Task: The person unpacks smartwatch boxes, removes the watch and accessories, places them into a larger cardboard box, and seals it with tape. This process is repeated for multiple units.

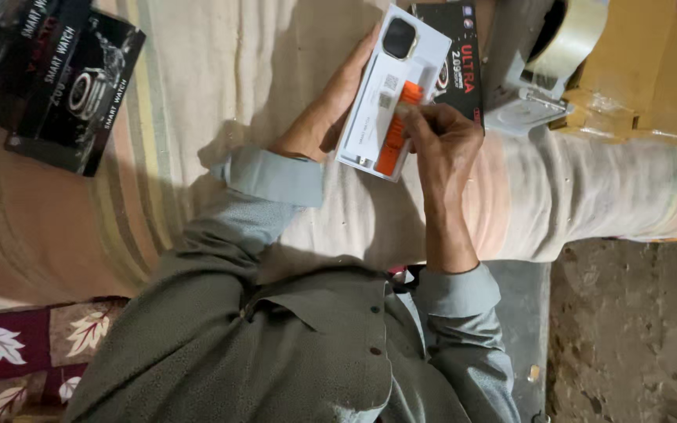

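My left hand [329, 106] holds a white insert tray [370, 117] from behind its left edge. The tray carries a square-faced smartwatch [400, 37] at its upper end and an orange strap [393, 141] along its right side. My right hand [442, 145] is closed on the orange strap, with thumb and fingers pinching it near the middle. A black product box [464, 59] with red print lies just behind the tray, partly hidden by it.
Several black smartwatch boxes [64, 78] lie at the upper left on a striped cloth [221, 70]. A grey tape dispenser [530, 86] with a roll of tape [577, 35] and brown cardboard boxes [644, 78] sit at the upper right. Rough concrete floor [636, 329] shows at the lower right.
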